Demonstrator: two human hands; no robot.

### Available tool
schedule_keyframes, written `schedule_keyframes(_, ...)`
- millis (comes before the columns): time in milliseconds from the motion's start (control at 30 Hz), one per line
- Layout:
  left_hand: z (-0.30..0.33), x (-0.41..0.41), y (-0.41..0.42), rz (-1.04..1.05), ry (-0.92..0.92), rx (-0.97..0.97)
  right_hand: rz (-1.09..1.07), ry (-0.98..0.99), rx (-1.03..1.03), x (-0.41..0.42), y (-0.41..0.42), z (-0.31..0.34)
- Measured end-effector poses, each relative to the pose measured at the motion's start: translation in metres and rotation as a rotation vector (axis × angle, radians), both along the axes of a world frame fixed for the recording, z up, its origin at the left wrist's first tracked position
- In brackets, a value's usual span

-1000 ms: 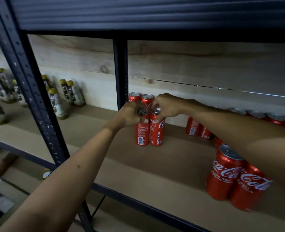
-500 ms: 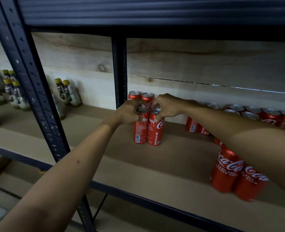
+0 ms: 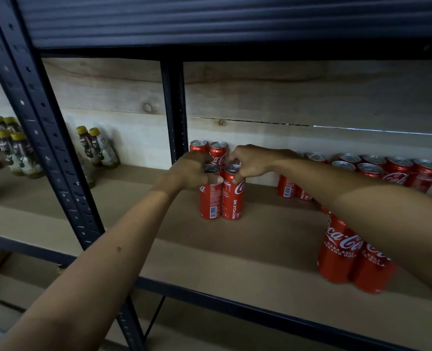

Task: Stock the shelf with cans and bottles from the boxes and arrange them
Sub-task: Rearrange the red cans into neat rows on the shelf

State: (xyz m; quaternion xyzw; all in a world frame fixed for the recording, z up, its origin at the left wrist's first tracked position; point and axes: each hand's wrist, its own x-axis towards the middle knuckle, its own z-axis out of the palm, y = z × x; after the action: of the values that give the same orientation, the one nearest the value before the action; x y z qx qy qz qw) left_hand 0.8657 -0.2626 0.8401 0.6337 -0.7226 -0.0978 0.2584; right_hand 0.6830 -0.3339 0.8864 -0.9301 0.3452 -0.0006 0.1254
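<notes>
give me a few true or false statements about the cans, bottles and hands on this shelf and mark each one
1. Each hand grips the top of one red can. True: the left hand holds the left front can, the right hand the right front can.
2. The two gripped cans lie on their sides. False: they stand upright.
3. The yellow-capped bottles stand right of the cans. False: they are left.
4. Two more cans stand near the shelf's front edge. True.

I see a pale knotty wooden plank wall [image 3: 260,97] behind and a dark ribbed metal panel [image 3: 210,19] overhead.
</notes>
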Motion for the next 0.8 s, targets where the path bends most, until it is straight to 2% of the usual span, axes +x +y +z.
schedule_keyframes(100, 0.0041, 0.0035, 0.0044, -0.109, 0.066, 0.089, -0.006, 0.022, 0.03, -0.0012, 0.0013, 0.0009)
schedule_keyframes(167, 0.0058, 0.0039, 0.0052, -0.123, 0.004, 0.119, -0.009, 0.029, 0.044, -0.0022, 0.0023, 0.0007)
schedule_keyframes(233, 0.0055, 0.0038, 0.0039, -0.084, -0.025, 0.069, -0.01, 0.029, 0.045, -0.0025, 0.0034, 0.001)
schedule_keyframes(300, 0.0038, 0.0046, 0.0036, -0.072, 0.076, 0.039, -0.009, 0.028, 0.032, -0.003, 0.0045, 0.0016)
schedule_keyframes(367, 0.0023, 0.0072, 0.0058, -0.111, 0.238, 0.092, -0.013, 0.027, 0.025, -0.0036, 0.0055, 0.0018)
schedule_keyframes(400, 0.0023, 0.0079, 0.0073, -0.134, 0.261, 0.121, -0.017, 0.028, 0.022, -0.0039, 0.0057, 0.0016)
schedule_keyframes(500, 0.0025, 0.0113, 0.0075, -0.152, 0.137, 0.141, -0.027, 0.028, 0.013, -0.0049, 0.0045, 0.0008)
schedule_keyframes(600, 0.0033, 0.0092, 0.0059, -0.099, 0.034, 0.037, -0.036, 0.022, -0.015, -0.0061, 0.0044, 0.0009)
schedule_keyframes(800, -0.0022, 0.0098, 0.0033, -0.065, 0.085, 0.004, -0.051, 0.004, -0.025, -0.0061, 0.0053, -0.0017)
